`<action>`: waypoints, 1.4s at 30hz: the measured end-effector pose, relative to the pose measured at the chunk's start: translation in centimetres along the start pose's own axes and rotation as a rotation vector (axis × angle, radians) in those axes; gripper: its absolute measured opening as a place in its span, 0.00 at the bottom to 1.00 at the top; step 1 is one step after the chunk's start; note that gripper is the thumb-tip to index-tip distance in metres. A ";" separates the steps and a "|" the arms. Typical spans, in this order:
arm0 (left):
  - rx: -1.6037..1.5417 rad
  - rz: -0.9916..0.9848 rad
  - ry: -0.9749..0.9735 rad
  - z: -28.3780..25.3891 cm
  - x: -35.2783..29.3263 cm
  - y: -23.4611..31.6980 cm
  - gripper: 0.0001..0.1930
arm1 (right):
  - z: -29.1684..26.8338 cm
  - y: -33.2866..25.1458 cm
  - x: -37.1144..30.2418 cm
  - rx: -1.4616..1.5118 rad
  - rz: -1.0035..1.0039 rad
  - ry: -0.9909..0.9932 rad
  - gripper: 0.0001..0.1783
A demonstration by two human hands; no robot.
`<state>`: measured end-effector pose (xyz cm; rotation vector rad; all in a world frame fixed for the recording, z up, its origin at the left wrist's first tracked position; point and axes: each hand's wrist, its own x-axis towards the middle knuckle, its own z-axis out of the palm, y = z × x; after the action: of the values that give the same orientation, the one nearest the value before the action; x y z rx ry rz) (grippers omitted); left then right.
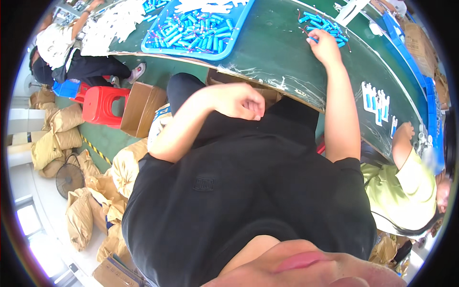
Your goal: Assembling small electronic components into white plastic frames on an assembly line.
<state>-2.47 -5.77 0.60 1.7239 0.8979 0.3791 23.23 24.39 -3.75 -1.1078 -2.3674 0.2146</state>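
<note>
My right hand (326, 49) reaches over the green table to a small pile of blue battery cells (321, 23) with thin red wires. Its thumb and fingertips are closed on one blue battery cell at the pile's near left edge. My left hand (241, 102) hangs above my lap, off the table's near edge, with its fingers curled in and nothing visible in them. Left of the pile stands a blue tray (224, 53) heaped with more wired cells, with white plastic parts (210, 5) at its far end.
White parts (112, 28) cover the table's far left. White holders with blue cells (375, 103) lie at the right, near a co-worker's hand (405, 131). Another person (52, 48) sits at the left. A red stool (100, 107), a carton (142, 109) and sacks (67, 118) stand on the floor.
</note>
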 end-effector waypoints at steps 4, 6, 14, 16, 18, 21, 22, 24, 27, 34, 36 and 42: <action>-0.007 0.213 0.472 -6.4 -2.6 4.1 0.05 | -3.1 -4.2 -0.8 0.284 -0.025 0.043 0.12; 0.312 0.130 0.787 -12.5 -0.8 2.6 0.07 | -2.2 -3.9 -0.7 0.554 -0.025 0.079 0.12; 1.266 -0.553 0.648 -28.0 5.3 -10.4 0.11 | 0.4 -2.6 -0.7 0.420 -0.001 -0.050 0.08; 1.366 -0.610 0.556 -29.4 5.2 -11.9 0.10 | 0.4 -2.5 -0.3 0.265 -0.115 0.011 0.09; 1.569 -0.570 0.735 -30.9 1.0 -13.3 0.12 | 0.0 -5.3 1.0 0.314 -0.148 0.041 0.10; 1.246 -0.517 0.974 -25.8 9.1 -7.5 0.14 | 0.2 -0.7 -2.0 0.324 0.024 0.024 0.13; 1.251 -0.538 0.983 -25.3 7.9 -6.5 0.14 | -0.3 -1.9 -1.7 0.338 0.008 0.019 0.13; 1.031 0.025 1.333 -24.5 5.3 -6.2 0.12 | -1.6 -4.5 -0.9 0.325 -0.107 -0.076 0.15; 0.948 -0.042 1.116 -16.8 6.6 -0.8 0.11 | -2.5 -4.7 -1.6 0.281 -0.135 -0.202 0.20; 0.898 -0.393 0.834 -5.0 11.6 -1.3 0.18 | -2.2 -3.9 -2.0 0.258 -0.161 -0.330 0.23; 0.912 -0.347 0.878 -4.6 11.8 -1.6 0.16 | -1.8 -3.1 -1.7 0.282 -0.161 -0.332 0.21; 1.036 0.104 0.887 -5.7 9.2 -0.6 0.05 | -2.0 -3.9 -2.0 0.262 -0.152 -0.294 0.21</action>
<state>-0.33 4.83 0.40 2.5926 1.8637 0.8881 22.68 20.24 -1.44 -0.8145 -2.5708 0.6522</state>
